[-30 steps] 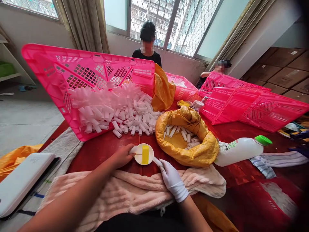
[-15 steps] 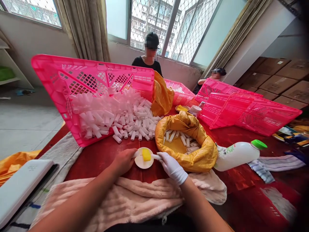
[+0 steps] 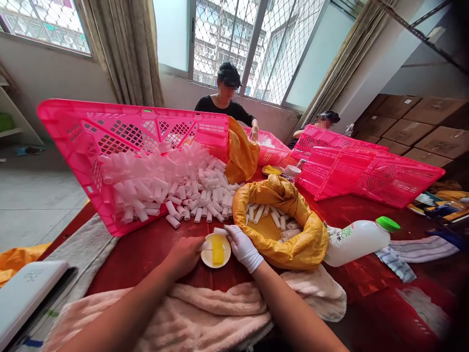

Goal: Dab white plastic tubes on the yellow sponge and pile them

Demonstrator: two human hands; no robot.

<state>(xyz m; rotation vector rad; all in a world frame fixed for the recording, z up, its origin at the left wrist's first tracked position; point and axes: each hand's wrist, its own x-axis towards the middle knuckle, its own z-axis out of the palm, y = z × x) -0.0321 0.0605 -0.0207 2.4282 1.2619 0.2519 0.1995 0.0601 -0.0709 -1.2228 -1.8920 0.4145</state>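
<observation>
My bare left hand (image 3: 186, 255) is closed around a small whitish tool (image 3: 202, 246), whose thin tip reaches over a small white dish (image 3: 207, 261). Most of this tool is hidden by my fingers. On the dish lies a bright yellow sponge-like block (image 3: 218, 250). My right hand (image 3: 240, 244), in a white glove, pinches a short white plastic tube (image 3: 220, 231) above the dish's far rim. Close to that hand stands a yellow woven sack (image 3: 315, 244) with its rim rolled down and several white tubes inside. A pile of white tubes (image 3: 205, 195) spills from a pink crate (image 3: 139, 110) lying on its side.
A white bottle (image 3: 361, 239) with a green cap lies right of the sack. A pinkish towel (image 3: 220, 305) covers the near table edge. More pink crates (image 3: 337, 171) stand at the back right. Two people (image 3: 222, 100) sit across the table. A white device (image 3: 32, 296) lies at left.
My right hand has moved left and slightly up, bringing the white tube from the dish's right side to above its far rim. The view has shifted a little. A co-worker's hand now shows by the far crate.
</observation>
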